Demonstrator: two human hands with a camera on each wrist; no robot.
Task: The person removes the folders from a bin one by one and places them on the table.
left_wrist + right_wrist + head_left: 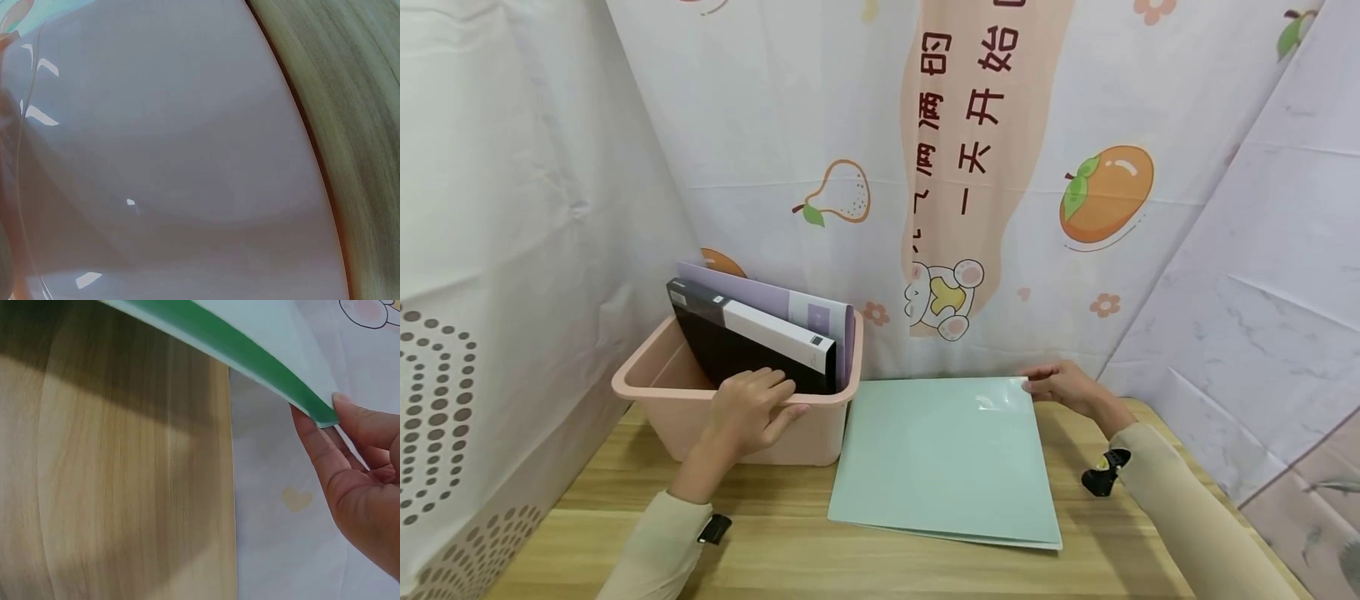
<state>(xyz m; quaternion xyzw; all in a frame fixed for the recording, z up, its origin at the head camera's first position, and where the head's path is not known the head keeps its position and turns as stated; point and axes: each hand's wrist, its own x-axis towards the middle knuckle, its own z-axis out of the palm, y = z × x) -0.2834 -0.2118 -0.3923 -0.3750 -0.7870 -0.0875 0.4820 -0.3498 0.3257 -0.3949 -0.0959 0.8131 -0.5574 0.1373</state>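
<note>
You have a wood-grain tabletop (782, 542) in front of you, pale yellow-brown with long streaks, its straight back edge near a white printed curtain (760, 100). That curtain carries orange fruit, a pear outline, small flowers, a bear-like cartoon figure and a peach band with dark red Chinese characters running sideways. On your left hangs a white cloth (527, 192) with grey-brown dots, and on your right a pale marbled one (1247, 292), both creased. Your mint-green folder (940, 458) lies on the table to the right of the pink basket (808, 442), just beside it; you cannot tell whether they touch. Your right hand (1063, 388) pinches the folder's far right corner between thumb and fingers, and the right wrist view shows a darker green strip along that side, with shadow on the wood. Your left hand (751, 408) is clamped on the basket's front rim, fingers over it and thumb outside. In the basket, a black binder (711, 337) with a white label strip leans in front of a purple folder (737, 287), and light glints off the basket's smooth wall in the left wrist view
</note>
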